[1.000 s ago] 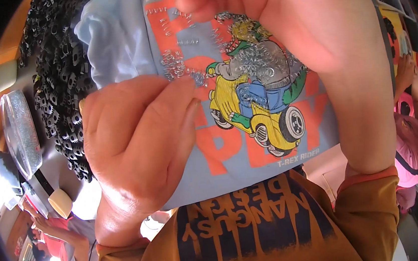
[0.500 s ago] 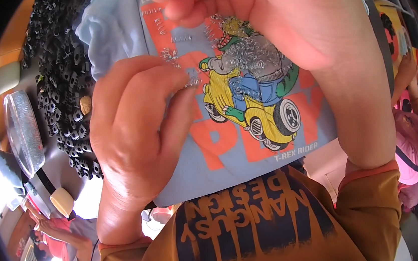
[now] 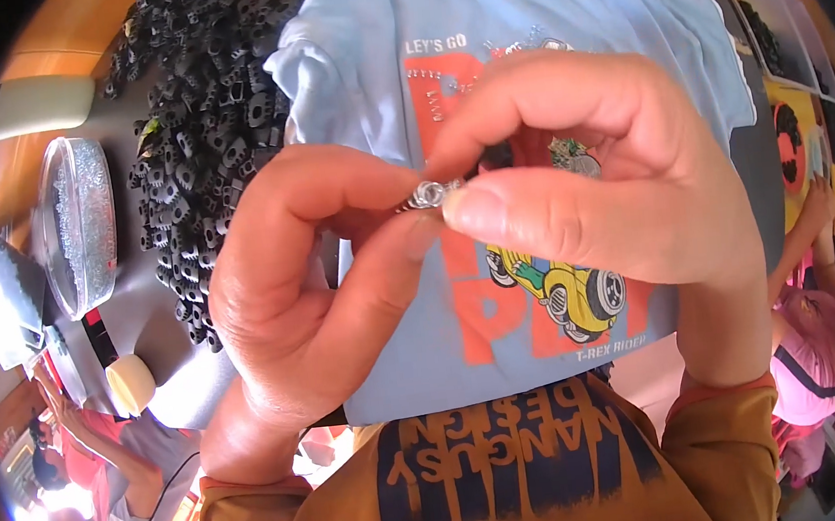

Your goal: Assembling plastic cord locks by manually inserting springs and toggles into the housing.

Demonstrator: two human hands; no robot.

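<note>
Both hands meet above a light blue printed T-shirt (image 3: 402, 362). Between their fingertips is a small silver coil spring (image 3: 428, 195). My left hand (image 3: 303, 271) pinches it from one side with thumb and forefinger. From the other side, my right hand (image 3: 611, 177) closes its thumb and forefinger at the same spring; whether more than one is held is hard to see. Something small and dark (image 3: 496, 157) shows inside the curl of the right fingers, its kind unclear. Several loose springs (image 3: 434, 98) lie on the shirt's print, partly hidden by my right hand.
A long heap of small black plastic clips (image 3: 214, 129) lies left of the shirt on the dark table (image 3: 129, 238). Beyond it stands a clear oval container (image 3: 97, 221) with springs. A cream-coloured rounded object (image 3: 130, 385) sits nearby. People in pink work at both sides.
My right hand has come down from over the shirt to meet my left hand at the spring. The left hand has lifted off the shirt, and the view has shifted.
</note>
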